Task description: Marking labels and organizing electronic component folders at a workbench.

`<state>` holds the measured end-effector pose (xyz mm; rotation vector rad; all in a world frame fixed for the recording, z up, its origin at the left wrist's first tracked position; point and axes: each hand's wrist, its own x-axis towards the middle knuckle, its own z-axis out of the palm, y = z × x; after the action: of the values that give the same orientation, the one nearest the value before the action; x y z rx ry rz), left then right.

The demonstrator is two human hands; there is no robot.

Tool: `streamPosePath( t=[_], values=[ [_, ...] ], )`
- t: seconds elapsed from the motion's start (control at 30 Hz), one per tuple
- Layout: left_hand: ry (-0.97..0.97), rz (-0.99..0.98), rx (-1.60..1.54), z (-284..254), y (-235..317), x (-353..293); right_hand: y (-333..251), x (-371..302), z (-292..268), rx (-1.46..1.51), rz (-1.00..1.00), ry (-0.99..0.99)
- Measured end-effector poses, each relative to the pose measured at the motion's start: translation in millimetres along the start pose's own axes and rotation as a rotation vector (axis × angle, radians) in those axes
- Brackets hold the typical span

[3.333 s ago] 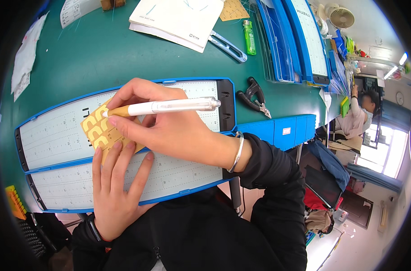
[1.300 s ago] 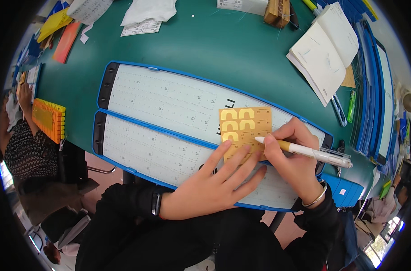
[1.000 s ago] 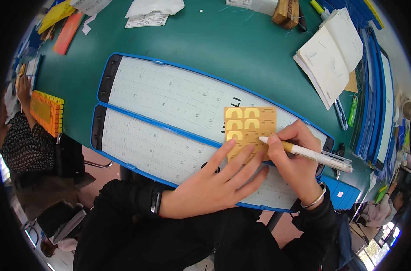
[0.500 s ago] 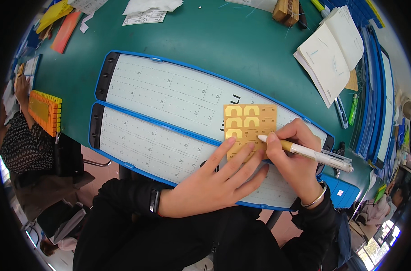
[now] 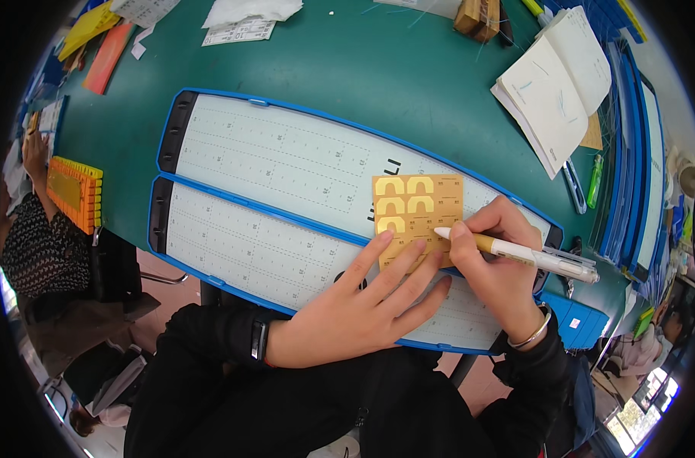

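A small yellow card point(image 5: 420, 206) with pale arch-shaped marks lies on a long white board with a blue rim point(image 5: 286, 160). My left hand point(image 5: 363, 305) lies flat on the board, and its fingertips press on the card's lower edge. My right hand point(image 5: 500, 267) grips a white pen with a yellow grip point(image 5: 515, 252). The pen's tip touches the card near its lower right part. A second white, blue-rimmed board point(image 5: 241, 244) lies just in front of the first.
On the green table point(image 5: 363, 69) lie an open notebook point(image 5: 557, 84), papers point(image 5: 241, 19), a green marker point(image 5: 594, 182) and a wooden block point(image 5: 477, 15). Blue boards are stacked at the right point(image 5: 637, 153). Another person point(image 5: 35, 229) sits at the left, near an orange ruler-like block point(image 5: 73, 191).
3.3 s ago the view was turned another way. Over the last second the pen tip has stayed on the card, and both hands have barely moved.
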<state>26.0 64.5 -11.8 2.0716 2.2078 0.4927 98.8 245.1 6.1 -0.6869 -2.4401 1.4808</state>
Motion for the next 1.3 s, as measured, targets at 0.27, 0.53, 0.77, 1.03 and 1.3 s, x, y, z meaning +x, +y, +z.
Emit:
streamPosePath(
  t=[0.27,0.53,0.77,1.03,1.3],
  values=[
    [0.014,-0.003,0.01,1.5,0.9,-1.0,1.4,-0.1,0.9,0.001,0.006,0.005],
    [0.003,0.002,0.008,1.6,0.6,-1.1,3.0,-0.1,1.7,0.005,-0.002,0.01],
    [0.001,0.001,-0.005,1.9,0.5,-2.0,2.7,0.0,2.3,0.021,0.006,0.01],
    [0.002,0.006,0.014,3.1,0.3,-2.0,2.5,-0.1,2.3,0.016,0.002,0.005],
    [0.005,0.005,0.015,3.3,0.4,-1.7,2.3,-0.2,0.8,-0.004,0.008,-0.011]
  ],
)
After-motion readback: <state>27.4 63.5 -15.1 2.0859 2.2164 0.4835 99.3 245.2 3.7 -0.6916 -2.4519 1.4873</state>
